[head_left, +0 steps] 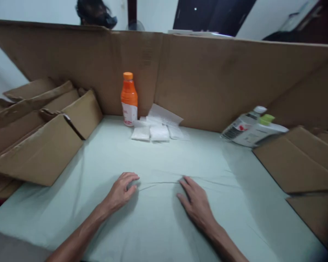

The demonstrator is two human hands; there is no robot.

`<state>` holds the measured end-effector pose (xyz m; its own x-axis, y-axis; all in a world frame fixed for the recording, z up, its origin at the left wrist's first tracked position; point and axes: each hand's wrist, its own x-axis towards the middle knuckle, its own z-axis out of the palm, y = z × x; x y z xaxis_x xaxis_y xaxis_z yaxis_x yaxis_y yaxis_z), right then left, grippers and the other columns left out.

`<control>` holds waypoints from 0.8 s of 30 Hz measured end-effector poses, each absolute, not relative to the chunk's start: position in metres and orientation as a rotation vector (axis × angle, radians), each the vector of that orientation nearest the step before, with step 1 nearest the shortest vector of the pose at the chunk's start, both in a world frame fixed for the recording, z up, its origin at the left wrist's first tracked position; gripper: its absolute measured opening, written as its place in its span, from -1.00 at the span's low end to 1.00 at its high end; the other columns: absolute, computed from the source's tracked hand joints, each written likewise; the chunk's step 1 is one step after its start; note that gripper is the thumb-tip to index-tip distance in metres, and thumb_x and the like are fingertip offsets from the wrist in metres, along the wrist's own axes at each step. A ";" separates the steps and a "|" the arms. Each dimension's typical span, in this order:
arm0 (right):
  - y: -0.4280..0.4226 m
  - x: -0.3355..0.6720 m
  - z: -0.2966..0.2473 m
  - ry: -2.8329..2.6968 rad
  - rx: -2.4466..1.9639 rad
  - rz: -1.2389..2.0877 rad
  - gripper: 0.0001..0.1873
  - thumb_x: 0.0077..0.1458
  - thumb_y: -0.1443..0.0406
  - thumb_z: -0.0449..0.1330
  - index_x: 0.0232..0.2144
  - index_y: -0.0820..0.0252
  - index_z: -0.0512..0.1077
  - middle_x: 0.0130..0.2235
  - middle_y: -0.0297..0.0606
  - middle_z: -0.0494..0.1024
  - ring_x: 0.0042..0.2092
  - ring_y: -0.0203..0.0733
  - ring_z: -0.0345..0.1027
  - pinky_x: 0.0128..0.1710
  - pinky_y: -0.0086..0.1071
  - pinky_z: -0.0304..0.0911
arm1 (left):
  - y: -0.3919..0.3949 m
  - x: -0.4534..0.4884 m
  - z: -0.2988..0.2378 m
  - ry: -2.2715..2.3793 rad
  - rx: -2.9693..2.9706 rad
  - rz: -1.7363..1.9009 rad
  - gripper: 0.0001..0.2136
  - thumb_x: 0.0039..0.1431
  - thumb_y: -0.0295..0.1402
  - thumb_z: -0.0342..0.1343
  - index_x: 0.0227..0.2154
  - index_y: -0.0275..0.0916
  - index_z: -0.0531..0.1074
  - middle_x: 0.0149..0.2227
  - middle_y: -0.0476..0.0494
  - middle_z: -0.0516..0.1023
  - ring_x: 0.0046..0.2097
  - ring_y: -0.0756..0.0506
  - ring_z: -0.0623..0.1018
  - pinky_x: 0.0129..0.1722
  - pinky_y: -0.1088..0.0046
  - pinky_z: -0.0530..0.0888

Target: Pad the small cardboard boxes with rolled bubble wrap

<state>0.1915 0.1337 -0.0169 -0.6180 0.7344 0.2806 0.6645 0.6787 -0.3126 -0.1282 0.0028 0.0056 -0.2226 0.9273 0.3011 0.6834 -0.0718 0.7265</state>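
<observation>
Your left grip [122, 191] is released, with fingers lightly curled, thumb held apart from them and nothing visible between. Your right grip [196, 203] is released too, palm down, fingers forward and a little spread, thumb out toward the left. Both are at the pale green cloth [155, 222] that covers the desk [158, 156]; the fingertips of the right seem to touch it, while you cannot tell whether the left rests on it or sits just above. Between your two hands, a thin crease [161, 182] runs across the cloth, its right end at your right fingertips.

Farther out, well apart from your hands, several white packets [160, 133] lie in an overlapping pile, with a pale sheet [164, 115] at the back. Just left of them stands an orange bottle [129, 100], upright, with an orange cap and a white label, near the tall cardboard panel [215, 80]. Toward the right, a clear bottle [242, 124] with a white cap and a white bottle [258, 133] with a yellow-green cap appear tilted, side by side and blurred. Cardboard boxes [41, 145] flank you on both sides, and above the panel part of another person's head [94, 12] shows
</observation>
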 end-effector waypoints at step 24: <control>0.096 0.103 0.031 -2.446 -0.550 0.560 -0.69 0.32 0.30 0.14 0.08 0.03 0.45 0.18 -0.09 0.53 0.20 0.00 0.42 0.15 -0.01 0.39 | -0.091 -0.199 0.131 2.565 2.392 1.245 -0.74 0.27 -0.56 0.03 -0.04 -0.23 0.46 -0.19 -0.14 0.62 -0.13 -0.11 0.59 0.00 0.30 0.49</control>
